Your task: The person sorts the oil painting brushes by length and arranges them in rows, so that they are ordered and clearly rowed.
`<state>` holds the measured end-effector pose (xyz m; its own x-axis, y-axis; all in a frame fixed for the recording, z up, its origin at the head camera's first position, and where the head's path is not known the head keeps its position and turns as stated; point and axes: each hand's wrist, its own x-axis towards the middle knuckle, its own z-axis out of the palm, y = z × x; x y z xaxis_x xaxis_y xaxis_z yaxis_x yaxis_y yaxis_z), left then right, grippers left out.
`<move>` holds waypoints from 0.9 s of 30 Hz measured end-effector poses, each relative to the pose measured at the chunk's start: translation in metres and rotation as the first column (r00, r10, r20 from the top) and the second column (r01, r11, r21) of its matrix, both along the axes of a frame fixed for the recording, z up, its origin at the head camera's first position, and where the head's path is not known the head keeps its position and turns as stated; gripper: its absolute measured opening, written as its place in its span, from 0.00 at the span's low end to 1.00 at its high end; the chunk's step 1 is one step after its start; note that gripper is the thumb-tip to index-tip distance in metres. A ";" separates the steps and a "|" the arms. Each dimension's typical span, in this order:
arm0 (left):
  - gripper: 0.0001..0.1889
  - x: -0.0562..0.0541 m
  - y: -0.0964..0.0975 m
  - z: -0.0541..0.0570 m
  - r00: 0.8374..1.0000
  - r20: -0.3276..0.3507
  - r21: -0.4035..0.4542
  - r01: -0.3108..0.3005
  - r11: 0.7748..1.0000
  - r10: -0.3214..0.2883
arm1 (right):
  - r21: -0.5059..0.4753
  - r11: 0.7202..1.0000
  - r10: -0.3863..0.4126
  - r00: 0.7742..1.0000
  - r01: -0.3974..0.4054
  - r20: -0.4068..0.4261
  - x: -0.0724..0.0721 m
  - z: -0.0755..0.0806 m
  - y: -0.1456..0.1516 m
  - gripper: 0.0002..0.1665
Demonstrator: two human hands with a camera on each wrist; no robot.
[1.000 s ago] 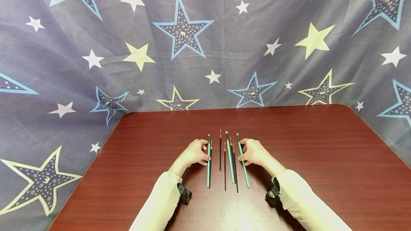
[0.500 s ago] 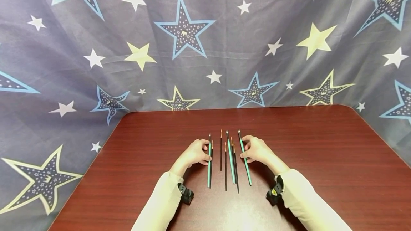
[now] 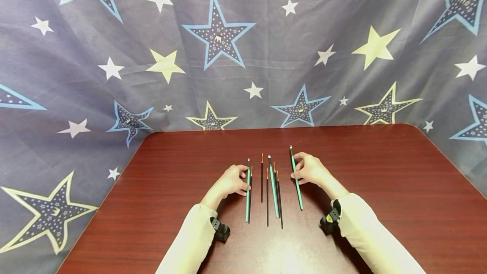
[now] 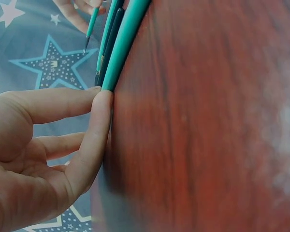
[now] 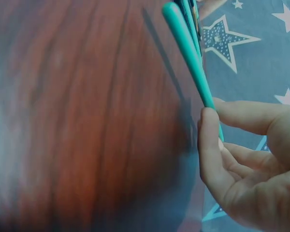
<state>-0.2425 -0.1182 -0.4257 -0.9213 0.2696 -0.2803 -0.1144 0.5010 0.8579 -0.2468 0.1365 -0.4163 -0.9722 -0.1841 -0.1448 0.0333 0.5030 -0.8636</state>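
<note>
In the head view several paintbrushes lie lengthwise on the table. My right hand [image 3: 312, 170] pinches a teal paintbrush [image 3: 298, 191] between thumb and fingers, to the right of the others. Its handle [image 5: 186, 46] is raised off the wood in the right wrist view, with a shadow beside it. At the left end of the row, my left hand [image 3: 229, 181] pinches another teal paintbrush [image 3: 247, 208]; thumb and finger meet at its handle [image 4: 128, 41] in the left wrist view. A thin black paintbrush [image 3: 250, 202] lies right alongside that one.
Between the hands lie a third teal paintbrush [image 3: 274, 195] and several thin black paintbrushes [image 3: 261, 183], some close together. The reddish-brown table [image 3: 182, 151] extends to both sides. Behind it hangs a grey star-patterned cloth [image 3: 262, 54].
My right hand has carried its teal paintbrush away from the row, to the right and toward the table's far side. The left hand and the other brushes have stayed nearly still.
</note>
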 end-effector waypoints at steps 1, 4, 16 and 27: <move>0.36 0.000 0.000 0.000 1.000 0.000 0.002 -0.001 1.000 0.001 | 0.004 1.000 -0.006 1.000 0.006 0.001 -0.001 0.000 0.002 0.36; 0.36 0.000 0.000 0.000 1.000 -0.001 0.009 -0.002 1.000 0.002 | 0.013 1.000 -0.014 1.000 0.014 -0.002 -0.005 -0.001 0.009 0.36; 0.36 0.003 -0.001 -0.002 1.000 0.011 0.023 -0.010 1.000 0.010 | 0.024 0.999 -0.044 0.999 0.044 -0.007 -0.020 0.000 0.030 0.37; 0.36 0.002 -0.001 -0.001 1.000 0.010 0.039 -0.015 0.999 0.014 | 0.051 0.994 -0.092 0.996 0.091 0.000 -0.036 0.001 0.045 0.35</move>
